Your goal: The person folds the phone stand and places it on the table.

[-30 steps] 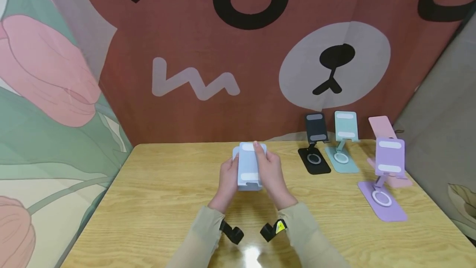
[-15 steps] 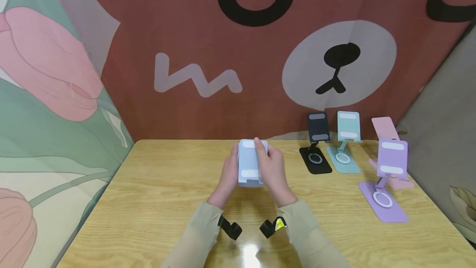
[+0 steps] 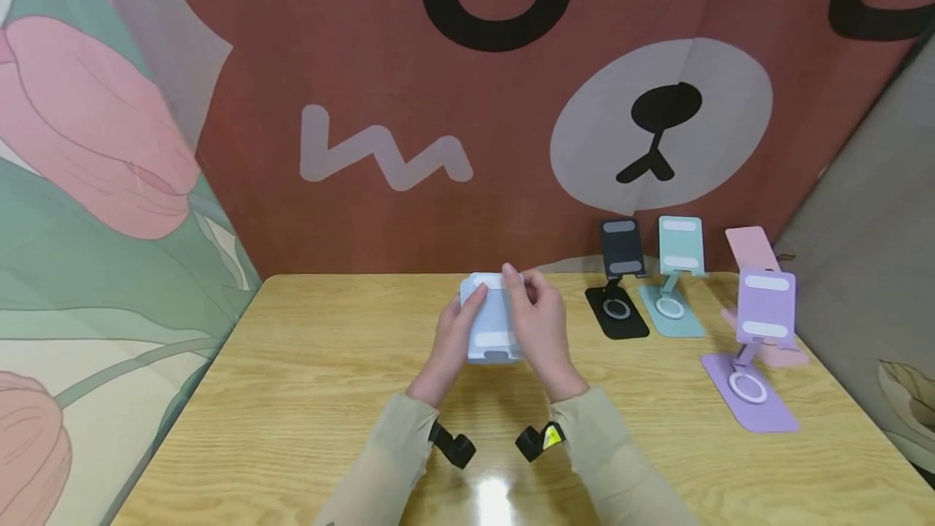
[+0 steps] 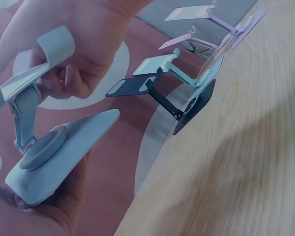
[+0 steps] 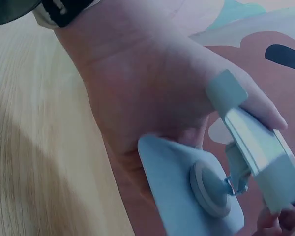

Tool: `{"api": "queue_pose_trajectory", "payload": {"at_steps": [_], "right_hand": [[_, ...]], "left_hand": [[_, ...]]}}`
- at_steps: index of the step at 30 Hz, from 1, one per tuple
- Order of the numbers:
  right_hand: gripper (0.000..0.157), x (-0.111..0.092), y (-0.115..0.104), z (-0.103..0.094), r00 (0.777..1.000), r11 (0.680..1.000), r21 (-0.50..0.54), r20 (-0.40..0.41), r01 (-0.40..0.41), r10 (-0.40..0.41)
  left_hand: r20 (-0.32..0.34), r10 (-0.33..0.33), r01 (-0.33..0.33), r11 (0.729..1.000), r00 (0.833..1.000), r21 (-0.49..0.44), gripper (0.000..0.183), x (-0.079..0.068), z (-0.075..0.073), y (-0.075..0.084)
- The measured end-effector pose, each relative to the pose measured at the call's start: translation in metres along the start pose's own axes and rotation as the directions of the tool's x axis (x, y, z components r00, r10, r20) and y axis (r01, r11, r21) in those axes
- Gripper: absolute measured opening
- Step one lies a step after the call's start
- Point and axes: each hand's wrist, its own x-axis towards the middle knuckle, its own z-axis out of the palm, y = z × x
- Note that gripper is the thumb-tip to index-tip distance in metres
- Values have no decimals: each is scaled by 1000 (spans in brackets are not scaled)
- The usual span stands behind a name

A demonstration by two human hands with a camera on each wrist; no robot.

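Behind the wooden table [image 3: 292, 396] hangs a brown-red cloth with a printed bear face. Above the table's middle, both hands hold a pale blue folding stand with white pads [image 3: 493, 316]. Its long axis runs near to far, and the notched lip points near. The left hand [image 3: 449, 341] and right hand [image 3: 544, 331] have their fingers bent around its sides, the thumbs on the plate. A yellow label [image 3: 551, 436] at the right wrist is too small to read. Black [image 3: 622, 247], turquoise [image 3: 680, 245], pink [image 3: 747, 245] and purple stands [image 3: 765, 307] are on the right.
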Motion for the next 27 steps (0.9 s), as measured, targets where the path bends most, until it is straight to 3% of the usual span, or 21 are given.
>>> {"api": "queue_pose_trajectory", "payload": {"at_steps": [6, 11, 16, 27], "right_hand": [[56, 3, 9, -5, 999, 998, -59, 10, -37, 37], [66, 1, 18, -7, 985, 987, -133, 132, -91, 108], [74, -4, 24, -5, 969, 985, -153, 223, -75, 108], [74, -8, 26, 0, 972, 987, -153, 223, -45, 79]], "left_hand": [[-60, -10, 11, 1000, 998, 13, 57, 1, -1, -2], [-75, 7, -7, 1000, 997, -2, 56, 1, -3, 0], [-90, 13, -12, 1000, 996, 6, 55, 0, -4, 0], [-91, 50, -46, 998, 995, 44, 54, -4, -5, 0]]}}
